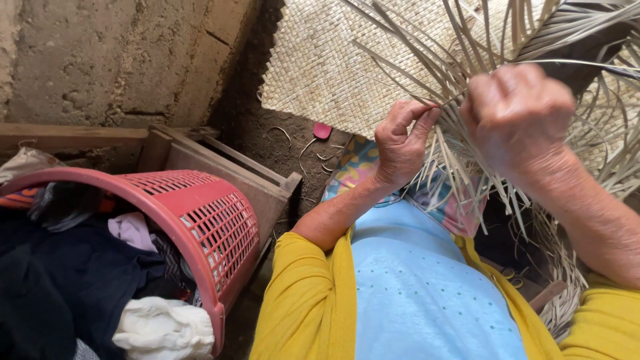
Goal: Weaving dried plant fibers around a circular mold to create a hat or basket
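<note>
**Pale strips worked over the lap**

The loose palm strips point(460, 100) fanned out before the person's chest, above the woven mat point(320, 60). They looked light, springy and easily creased, best gripped close to the weave. The left hand point(400, 143) pinched one strip between thumb and forefinger; the right hand point(517, 117) was fisted around several. Its fingertips were hidden. A red laundry basket point(213, 213) lay alongside, cut off.

Room around the left hand point(400, 143) and right hand point(517, 113) is being crowded at twelve and three o'clock by loose straw strips point(460, 60). At nine o'clock, bare dirt floor point(280, 143) is being left open; farther out, passage is being blocked by a red laundry basket point(207, 213).
</note>
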